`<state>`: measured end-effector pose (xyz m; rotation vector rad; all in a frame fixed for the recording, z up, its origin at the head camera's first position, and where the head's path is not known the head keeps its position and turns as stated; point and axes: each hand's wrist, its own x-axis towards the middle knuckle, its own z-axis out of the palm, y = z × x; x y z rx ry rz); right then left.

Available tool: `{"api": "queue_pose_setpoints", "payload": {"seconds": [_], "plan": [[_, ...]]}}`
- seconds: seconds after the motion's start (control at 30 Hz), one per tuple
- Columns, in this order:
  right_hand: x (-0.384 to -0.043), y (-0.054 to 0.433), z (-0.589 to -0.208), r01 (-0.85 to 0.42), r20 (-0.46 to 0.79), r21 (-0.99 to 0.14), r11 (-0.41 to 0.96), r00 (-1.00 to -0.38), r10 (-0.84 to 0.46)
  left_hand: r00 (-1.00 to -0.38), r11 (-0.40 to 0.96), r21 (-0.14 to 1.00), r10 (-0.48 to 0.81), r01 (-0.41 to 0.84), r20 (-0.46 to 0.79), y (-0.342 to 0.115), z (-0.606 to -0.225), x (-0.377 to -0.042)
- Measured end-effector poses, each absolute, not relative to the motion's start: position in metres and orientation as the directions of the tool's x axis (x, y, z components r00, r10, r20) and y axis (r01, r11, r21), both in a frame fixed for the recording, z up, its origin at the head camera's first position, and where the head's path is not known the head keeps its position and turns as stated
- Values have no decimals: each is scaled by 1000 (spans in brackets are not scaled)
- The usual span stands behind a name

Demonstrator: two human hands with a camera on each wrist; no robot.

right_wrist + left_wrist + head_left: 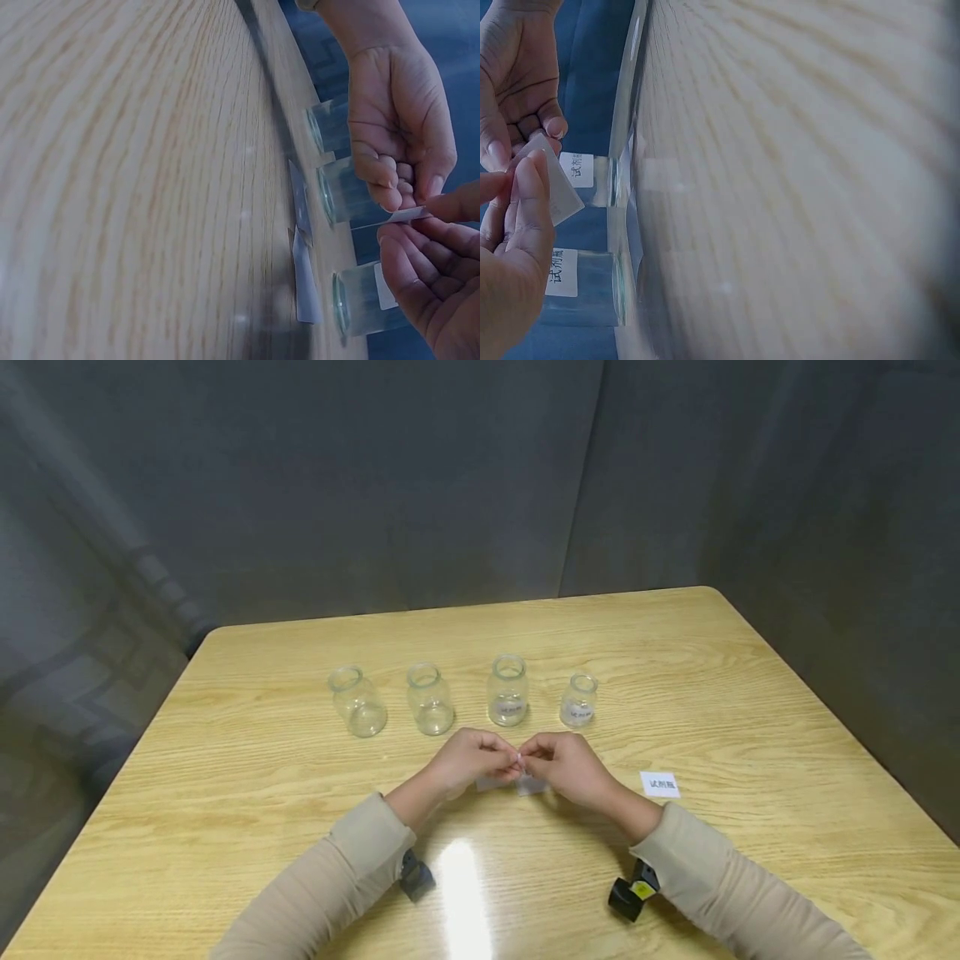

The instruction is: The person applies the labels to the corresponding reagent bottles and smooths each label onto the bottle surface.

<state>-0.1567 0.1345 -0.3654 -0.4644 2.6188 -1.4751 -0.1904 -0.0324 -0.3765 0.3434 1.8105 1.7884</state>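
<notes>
In the head view my left hand [467,764] and right hand [576,768] meet fingertip to fingertip over the table. Between them they pinch a small white label [562,187], its edge [409,214] seen in the right wrist view. Most of it is hidden by fingers in the head view. Under the hands lie two white paper pieces [532,786] [490,783], partly covered. Behind stand two glass jars with printed labels, a larger jar [508,689] and a smaller jar [579,697]. Two unlabelled glass jars [431,700] [358,702] stand to their left.
Off to the right, a white label printed with dark characters [660,784] lies flat on the wooden table [757,727]. A dark grey curtain [375,485] hangs behind the table. Small black cameras [626,897] are strapped beneath the beige sleeves.
</notes>
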Motion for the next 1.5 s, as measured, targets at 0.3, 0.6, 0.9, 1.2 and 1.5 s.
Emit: {"api": "queue_pose_setpoints", "payload": {"seconds": [0.3, 0.6, 0.9, 1.2, 1.5], "plan": [[-159, 133, -366, -207, 77, -871, 445, -953, -294, -817, 69, 981, 545, -181, -189, -35, -377, -192], [-164, 133, -366, -263, 116, -865, 427, -933, -340, -857, 80, 985, 485, -152, -172, -38, -380, -194], [-168, 131, -366, -292, 126, -848, 442, -922, -366, -863, 162, 980, 473, -114, -179, -45, -380, -195], [-169, 132, -370, -358, 208, -819, 449, -913, -350, -869, 191, 976, 460, -105, -183, -49, -382, -195], [-166, 132, -367, -347, 197, -842, 413, -910, -364, -875, 198, 973, 444, -116, -195, -62, -381, -193]]}}
